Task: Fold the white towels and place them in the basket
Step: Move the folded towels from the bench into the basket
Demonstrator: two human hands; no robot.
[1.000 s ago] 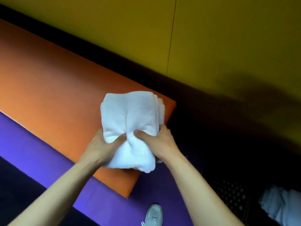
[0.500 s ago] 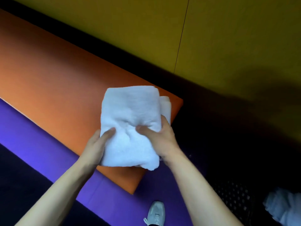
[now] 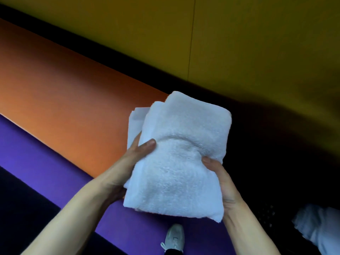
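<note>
A thick folded white towel [image 3: 181, 157] is held in the air past the right end of the orange bench top [image 3: 70, 107]. My left hand [image 3: 136, 153] grips its left edge, thumb on top and fingers underneath. My right hand [image 3: 220, 179] grips its right edge the same way. A dark perforated basket [image 3: 266, 214] sits low at the right in shadow, with a white towel [image 3: 318, 227] in it at the frame's edge.
The bench has a purple front face [image 3: 46, 159]. A yellow wall [image 3: 239, 43] runs behind it. A grey shoe [image 3: 174, 238] shows on the floor below the towel. The area right of the bench is dark.
Both hands have lifted the folded towel off the bench top and carried it right, past the bench's end. Their grip shifted from the near edge to the two sides.
</note>
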